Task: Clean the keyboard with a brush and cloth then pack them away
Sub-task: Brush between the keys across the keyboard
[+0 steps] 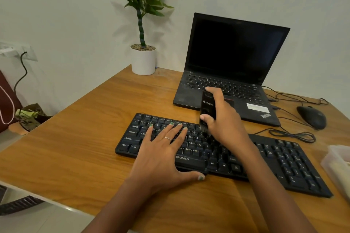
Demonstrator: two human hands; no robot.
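A black full-size keyboard [284,161] lies across the wooden table [75,147]. My left hand [162,155] rests flat on its left half, fingers straight and spread over the keys, thumb along the front edge. My right hand [223,119] grips a black brush [207,108] held upright, its dark bristles touching the keys near the middle of the top rows. The cloth is not clearly in view.
An open black laptop [231,66] stands behind the keyboard. A black mouse [311,117] with coiled cable lies at the right. A translucent plastic box [339,166] sits at the right edge. A potted plant [143,58] stands at the back corner.
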